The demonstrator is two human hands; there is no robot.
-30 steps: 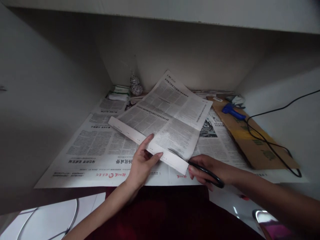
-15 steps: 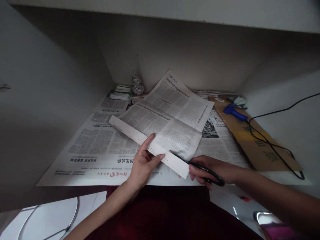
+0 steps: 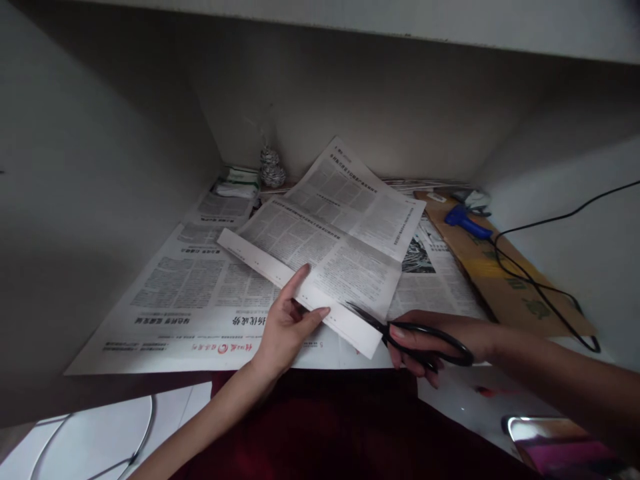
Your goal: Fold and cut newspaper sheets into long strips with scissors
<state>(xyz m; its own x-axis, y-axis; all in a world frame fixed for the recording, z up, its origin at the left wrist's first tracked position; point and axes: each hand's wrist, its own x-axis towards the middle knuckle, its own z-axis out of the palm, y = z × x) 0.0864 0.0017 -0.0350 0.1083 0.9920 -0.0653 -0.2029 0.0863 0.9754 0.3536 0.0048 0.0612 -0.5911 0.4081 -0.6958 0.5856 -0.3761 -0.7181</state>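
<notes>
My left hand pinches the near edge of a newspaper sheet whose white margin strip is folded over along that edge. The thumb and forefinger lie on top of the strip; the other fingers are partly hidden below. Black scissors are in my right hand, with fingers around the handles. Their blades lie at the sheet's right end, pointing left along the edge of the strip, and the handles look spread apart. Under the sheet, other newspapers cover the table.
A cardboard piece lies to the right, with a blue glue gun and its black cord on it. Toward the back left stand a small coiled paper gourd and a white-green packet. Walls close in both sides.
My right hand and the scissors have shifted slightly right, and the handles have spread wider. My left hand stays in the same place on the sheet.
</notes>
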